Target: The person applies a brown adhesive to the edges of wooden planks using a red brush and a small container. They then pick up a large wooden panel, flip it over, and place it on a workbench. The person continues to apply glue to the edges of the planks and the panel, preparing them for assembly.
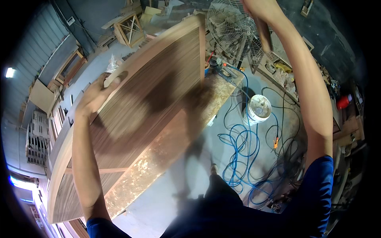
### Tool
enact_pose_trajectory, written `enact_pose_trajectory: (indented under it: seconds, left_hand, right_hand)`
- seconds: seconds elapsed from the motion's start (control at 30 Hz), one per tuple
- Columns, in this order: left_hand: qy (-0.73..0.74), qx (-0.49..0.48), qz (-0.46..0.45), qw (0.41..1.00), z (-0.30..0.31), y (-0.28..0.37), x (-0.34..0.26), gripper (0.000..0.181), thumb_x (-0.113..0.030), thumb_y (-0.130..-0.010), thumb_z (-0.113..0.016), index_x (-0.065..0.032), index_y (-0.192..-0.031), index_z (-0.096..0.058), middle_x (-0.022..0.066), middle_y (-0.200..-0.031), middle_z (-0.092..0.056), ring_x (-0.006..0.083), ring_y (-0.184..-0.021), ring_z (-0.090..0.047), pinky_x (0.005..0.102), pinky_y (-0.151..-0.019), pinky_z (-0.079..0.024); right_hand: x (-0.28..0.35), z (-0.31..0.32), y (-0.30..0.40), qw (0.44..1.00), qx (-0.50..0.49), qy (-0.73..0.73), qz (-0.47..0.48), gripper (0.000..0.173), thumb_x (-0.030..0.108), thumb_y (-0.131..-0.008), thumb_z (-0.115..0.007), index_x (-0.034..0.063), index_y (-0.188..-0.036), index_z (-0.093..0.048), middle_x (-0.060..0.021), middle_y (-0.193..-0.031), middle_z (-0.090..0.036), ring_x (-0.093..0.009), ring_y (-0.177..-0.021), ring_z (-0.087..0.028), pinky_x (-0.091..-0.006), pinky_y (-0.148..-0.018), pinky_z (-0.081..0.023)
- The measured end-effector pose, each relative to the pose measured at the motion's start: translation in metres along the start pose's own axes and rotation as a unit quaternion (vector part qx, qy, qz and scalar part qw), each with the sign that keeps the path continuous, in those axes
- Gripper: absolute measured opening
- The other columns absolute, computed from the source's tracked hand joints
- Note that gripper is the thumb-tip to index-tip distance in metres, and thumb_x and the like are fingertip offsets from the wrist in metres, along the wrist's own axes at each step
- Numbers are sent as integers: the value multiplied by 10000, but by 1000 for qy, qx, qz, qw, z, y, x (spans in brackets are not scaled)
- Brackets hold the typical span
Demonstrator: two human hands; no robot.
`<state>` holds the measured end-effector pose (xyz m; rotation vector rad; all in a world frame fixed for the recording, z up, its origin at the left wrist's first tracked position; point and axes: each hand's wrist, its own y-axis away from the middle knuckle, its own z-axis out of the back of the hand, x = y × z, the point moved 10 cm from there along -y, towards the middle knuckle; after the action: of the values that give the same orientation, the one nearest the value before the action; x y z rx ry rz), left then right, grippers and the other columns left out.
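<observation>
A large wood-grained panel (143, 98) with a pale wooden frame slants across a long worktable (151, 160) with a stained, mottled top. My left hand (96, 92) grips the panel's outer frame rail, thumb on the face side and fingers at the outer edge. Beside the thumb is a dark oval patch; whether it is a hole or a shadow I cannot tell. High at the top edge, my right hand (260, 9) is partly cut off by the picture. It holds a brown, elongated wooden object (265, 37), blurred, well apart from the panel.
A wire-caged fan (238, 32) stands beyond the panel's end. Power or air tools (223, 70) lie on the table's far end. On the floor are a white bucket (258, 110) and tangled blue hose (238, 151). Wood frames (128, 29) and scraps lie at the back left.
</observation>
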<state>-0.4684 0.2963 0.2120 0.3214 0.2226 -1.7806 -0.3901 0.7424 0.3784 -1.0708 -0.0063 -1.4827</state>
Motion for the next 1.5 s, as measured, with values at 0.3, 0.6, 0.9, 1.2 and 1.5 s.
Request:
enact_pose_trajectory:
  seconds: [0.3, 0.6, 0.9, 1.2, 1.5]
  left_hand:
    - [-33, 20, 9, 999, -2, -11, -1, 1083, -902, -836, -474, -26, -1473, -469, 307, -1332, -621, 434, -1234, -610, 514, -1046, -465]
    - [3, -15, -37, 999, 4, -2, -28, 927, -824, -905, -472, -36, -1388, -539, 271, -1208, -683, 392, -1148, -656, 471, -975, -495]
    - [-33, -53, -16, 998, -13, -53, -84, 1049, -846, -931, -366, 48, -1463, -503, 302, -1419, -575, 373, -1367, -530, 437, -1133, -387]
    - [30, -67, 60, 996, -47, -147, -157, 1061, -849, -935, -364, 68, -1439, -542, 285, -1421, -589, 347, -1319, -544, 430, -1122, -384]
    - [63, -42, 83, 994, -51, -137, -156, 941, -722, -1006, -417, 126, -1397, -533, 264, -1361, -611, 313, -1302, -549, 437, -1117, -392]
  right_hand:
    - [-94, -70, -106, 989, 127, 70, 25, 655, 567, -1047, -489, -43, -998, -722, -192, -838, -730, -259, -761, -682, -370, -756, -540]
    - [-197, -85, -66, 979, 197, 51, 7, 360, 319, -1008, -586, -35, -1074, -591, -49, -655, -557, -156, -476, -554, -343, -455, -448]
    - [-477, -233, 242, 943, 237, 112, -205, 314, 321, -936, -713, 51, -1043, -591, -225, -901, -687, -462, -839, -675, -557, -710, -519]
    - [-558, -365, 215, 966, 249, 65, -1, 505, 138, -904, -727, 41, -1357, -524, -241, -1174, -637, -456, -1065, -607, -519, -881, -498]
    - [-250, -261, -74, 873, 83, -469, 106, 644, 93, -893, -810, -16, -1398, -424, -190, -1300, -603, -256, -1200, -609, -413, -1053, -482]
